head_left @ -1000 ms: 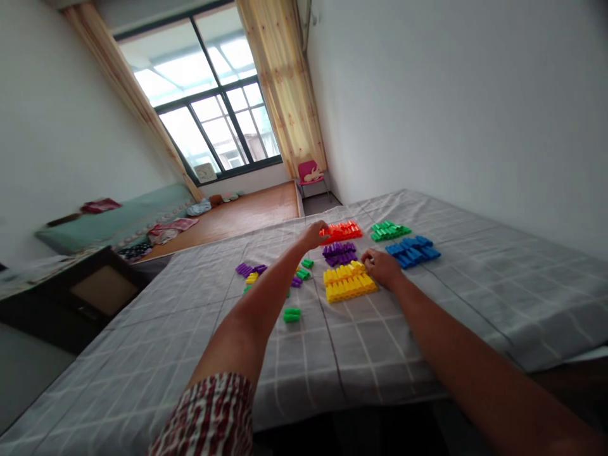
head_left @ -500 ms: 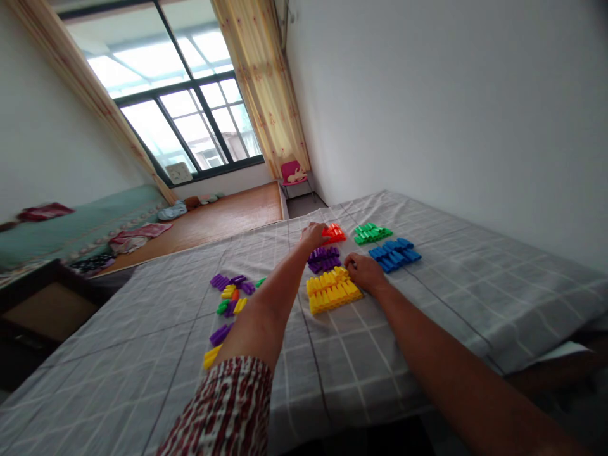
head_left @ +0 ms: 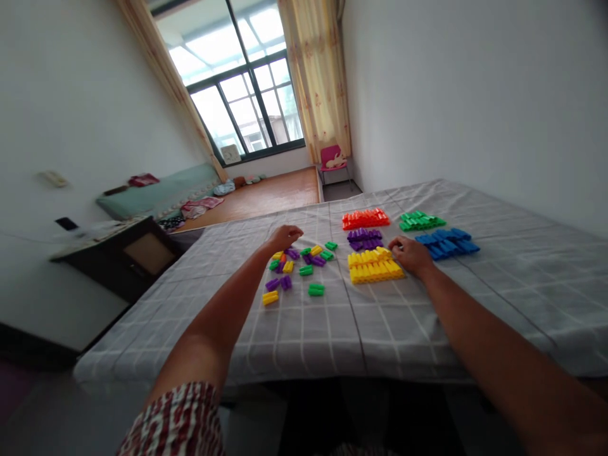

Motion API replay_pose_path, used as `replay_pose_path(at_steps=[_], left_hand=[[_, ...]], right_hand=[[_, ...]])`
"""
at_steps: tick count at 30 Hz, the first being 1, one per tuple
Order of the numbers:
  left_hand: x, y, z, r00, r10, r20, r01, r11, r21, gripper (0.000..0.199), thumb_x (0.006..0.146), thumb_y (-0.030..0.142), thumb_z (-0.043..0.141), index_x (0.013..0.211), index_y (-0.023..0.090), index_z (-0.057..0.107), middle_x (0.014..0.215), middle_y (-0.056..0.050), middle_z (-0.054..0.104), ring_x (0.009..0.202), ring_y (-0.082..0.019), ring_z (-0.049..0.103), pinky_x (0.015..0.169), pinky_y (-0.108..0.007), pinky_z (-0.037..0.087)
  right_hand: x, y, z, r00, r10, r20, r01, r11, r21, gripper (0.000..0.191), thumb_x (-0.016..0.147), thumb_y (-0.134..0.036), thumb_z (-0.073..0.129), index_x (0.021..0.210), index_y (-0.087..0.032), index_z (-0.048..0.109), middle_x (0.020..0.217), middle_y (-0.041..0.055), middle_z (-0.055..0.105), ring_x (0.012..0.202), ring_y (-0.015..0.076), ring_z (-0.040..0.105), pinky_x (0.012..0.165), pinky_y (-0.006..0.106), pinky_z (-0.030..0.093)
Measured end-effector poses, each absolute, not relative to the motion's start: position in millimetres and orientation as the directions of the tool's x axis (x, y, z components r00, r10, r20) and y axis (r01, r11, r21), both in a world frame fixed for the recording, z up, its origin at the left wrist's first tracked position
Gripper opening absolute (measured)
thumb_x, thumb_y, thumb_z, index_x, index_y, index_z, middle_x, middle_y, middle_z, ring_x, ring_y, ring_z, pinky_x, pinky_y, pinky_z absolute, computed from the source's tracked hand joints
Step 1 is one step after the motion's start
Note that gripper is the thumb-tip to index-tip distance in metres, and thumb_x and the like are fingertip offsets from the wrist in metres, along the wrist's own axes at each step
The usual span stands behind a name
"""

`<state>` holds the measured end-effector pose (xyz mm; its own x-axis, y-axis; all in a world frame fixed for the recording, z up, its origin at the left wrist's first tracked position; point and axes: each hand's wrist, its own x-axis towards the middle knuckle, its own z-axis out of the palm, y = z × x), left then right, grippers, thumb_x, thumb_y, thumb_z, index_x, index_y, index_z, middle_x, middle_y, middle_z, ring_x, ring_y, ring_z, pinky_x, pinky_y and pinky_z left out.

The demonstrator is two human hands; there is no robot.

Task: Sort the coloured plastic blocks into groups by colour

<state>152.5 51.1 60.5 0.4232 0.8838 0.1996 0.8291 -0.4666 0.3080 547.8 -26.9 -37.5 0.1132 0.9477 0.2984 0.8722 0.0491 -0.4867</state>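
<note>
My left hand (head_left: 285, 237) hovers at the far side of a loose scatter of small plastic pieces shaped like clothes pegs. Its fingers reach to the right, a little bent, and nothing shows in them. Among the scatter lie a green piece (head_left: 316, 289), a yellow piece (head_left: 270, 297) and a purple piece (head_left: 285, 282). My right hand (head_left: 411, 254) is closed at the right end of the yellow row (head_left: 376, 272); whatever its fingertips pinch is hidden. Beyond are a purple row (head_left: 365, 239) and a red-orange row (head_left: 365, 219). A blue row (head_left: 447, 244) lies right of this hand.
A green row (head_left: 422, 220) lies at the back right. Grey checked cloth (head_left: 199, 310) covers the surface, which meets a white wall on the right. A dark cabinet (head_left: 128, 259) stands to the left, and a pink chair (head_left: 331, 156) is by the window.
My left hand has left the red-orange row and moved left to the loose pieces. My right hand stays by the yellow row. The view has swung left, showing more of the scatter.
</note>
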Motion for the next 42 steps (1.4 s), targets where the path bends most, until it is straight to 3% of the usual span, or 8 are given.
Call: replay_pose_path(at_steps=[5,11,16,20,28,32,38,42], left_hand=[[110.6,9.8,39.9,0.495,0.867,0.058,0.822,-0.489,0.293,0.032,0.078,0.023,0.051,0.1,0.02,0.073,0.094,-0.001,0.074,0.084,-0.015,0.066,0.08,-0.024,0.05],[91.9,-2.0,37.3,0.266,0.949,0.172,0.935,-0.297,0.194,0.034,0.079,0.019,0.048,0.1,0.025,0.075,0.104,-0.002,0.073,0.097,-0.018,0.064,0.09,-0.027,0.047],[91.5,2.1,30.5,0.171,0.984,0.056,0.964,-0.179,0.195,0.031,0.082,0.034,0.053,0.105,0.026,0.072,0.104,-0.004,0.073,0.094,-0.02,0.065,0.084,-0.027,0.049],[108.1,3.4,23.2,0.019,0.999,0.037,0.994,-0.023,0.108,0.046,0.075,0.052,0.06,0.113,0.026,0.068,0.104,-0.008,0.072,0.094,-0.025,0.066,0.079,-0.032,0.05],[121.9,6.8,29.3,0.083,0.994,0.074,0.99,-0.091,0.109,0.035,0.071,0.032,0.067,0.106,0.026,0.069,0.096,-0.003,0.072,0.088,-0.018,0.065,0.075,-0.024,0.048],[130.7,15.4,37.9,0.11,0.984,0.141,0.956,-0.144,0.255,0.036,0.075,0.023,0.061,0.111,0.027,0.067,0.095,0.0,0.071,0.084,-0.014,0.064,0.074,-0.022,0.049],[183.7,40.9,41.0,0.107,0.992,0.068,0.678,-0.123,0.725,0.038,0.08,0.019,0.055,0.118,0.02,0.061,0.094,-0.004,0.07,0.075,-0.011,0.065,0.069,-0.025,0.054],[221.7,63.8,34.8,0.118,0.991,0.068,0.523,-0.12,0.844,0.036,0.075,0.022,0.067,0.11,0.014,0.062,0.095,-0.007,0.07,0.081,-0.014,0.067,0.074,-0.028,0.056]], right_hand=[[551.6,-29.7,-37.9,0.106,0.946,0.306,0.865,0.064,-0.497,0.023,0.08,-0.025,0.048,0.087,-0.021,0.07,0.086,0.0041,0.071,0.077,0.0174,0.063,0.065,0.026,0.039],[553.9,-31.1,-39.2,0.148,0.938,0.314,0.838,0.05,-0.544,0.023,0.078,-0.024,0.048,0.086,-0.019,0.07,0.084,0.0053,0.071,0.07,0.0162,0.06,0.062,0.026,0.039],[555.5,-27.8,-42.2,0.136,0.926,0.351,0.822,0.093,-0.561,0.023,0.076,-0.025,0.048,0.084,-0.019,0.07,0.081,0.005,0.07,0.064,0.0155,0.058,0.059,0.026,0.039],[555.2,-28.0,-41.5,0.151,0.929,0.338,0.819,0.074,-0.569,0.023,0.077,-0.025,0.049,0.084,-0.019,0.07,0.081,0.0047,0.071,0.067,0.0158,0.06,0.06,0.026,0.04],[553.2,-31.4,-37.0,0.133,0.931,0.339,0.83,0.082,-0.551,0.024,0.078,-0.023,0.048,0.086,-0.018,0.071,0.082,0.0048,0.071,0.07,0.0155,0.061,0.064,0.025,0.04],[552.0,-29.6,-39.3,0.125,0.934,0.334,0.839,0.08,-0.538,0.024,0.079,-0.022,0.048,0.087,-0.019,0.07,0.085,0.0046,0.071,0.075,0.016,0.062,0.068,0.025,0.041],[550.0,-28.8,-39.8,0.104,0.939,0.328,0.843,0.093,-0.53,0.022,0.08,-0.02,0.049,0.087,-0.02,0.069,0.087,0.003,0.072,0.077,0.0156,0.063,0.068,0.024,0.041],[547.4,-30.8,-35.9,0.098,0.941,0.323,0.837,0.097,-0.538,0.021,0.08,-0.019,0.049,0.086,-0.02,0.068,0.086,0.0021,0.071,0.076,0.015,0.062,0.067,0.024,0.04]])
